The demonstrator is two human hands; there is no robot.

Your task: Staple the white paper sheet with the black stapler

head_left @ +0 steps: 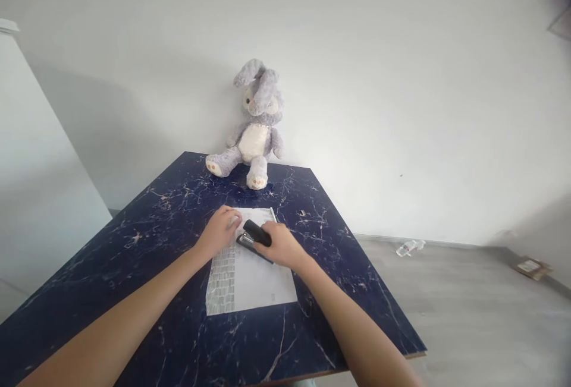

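A black stapler point(256, 233) lies over the upper part of a white sheet of paper point(263, 286), its jaws parted and pointing up and left. My right hand point(282, 245) is wrapped round the stapler's rear part, hiding some of it. Resting on the upper left edge of the paper is my left hand point(219, 230), with bent fingers and a gap between thumb and forefinger. Its fingertips come close to the stapler's front end. A column of grey-green printed blocks runs down the paper's left side. Whether the paper is one sheet or more I cannot tell.
The paper lies on a dark blue marbled table point(147, 244). At the far end a grey plush rabbit point(255, 137) sits against the white wall. Right of the table, a clear plastic item point(409, 248) and a brown package point(532, 267) lie on the floor.
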